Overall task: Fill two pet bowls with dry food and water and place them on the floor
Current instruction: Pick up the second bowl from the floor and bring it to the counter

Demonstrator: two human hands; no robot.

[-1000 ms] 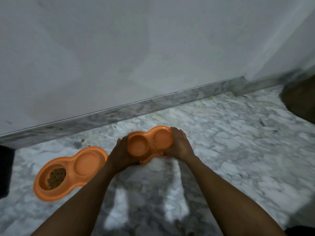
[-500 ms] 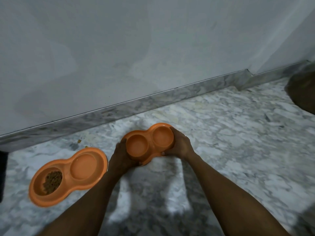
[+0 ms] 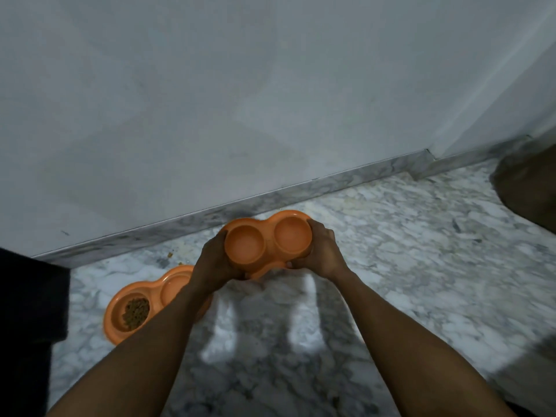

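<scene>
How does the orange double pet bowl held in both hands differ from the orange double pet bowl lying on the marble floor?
The held orange double pet bowl is gripped at its ends by the left hand and right hand; the orange double pet bowl on the marble floor lies untouched. Both cups of the held bowl show no kibble; one cup of the floor bowl holds brown dry food. Both share the same orange two-cup plastic shape.

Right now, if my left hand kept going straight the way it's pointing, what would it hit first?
Your left hand points forward, gripping the held orange double bowl. Beyond the bowl, it would probably meet the marble skirting at the wall's foot first, though depth is unclear.
</scene>
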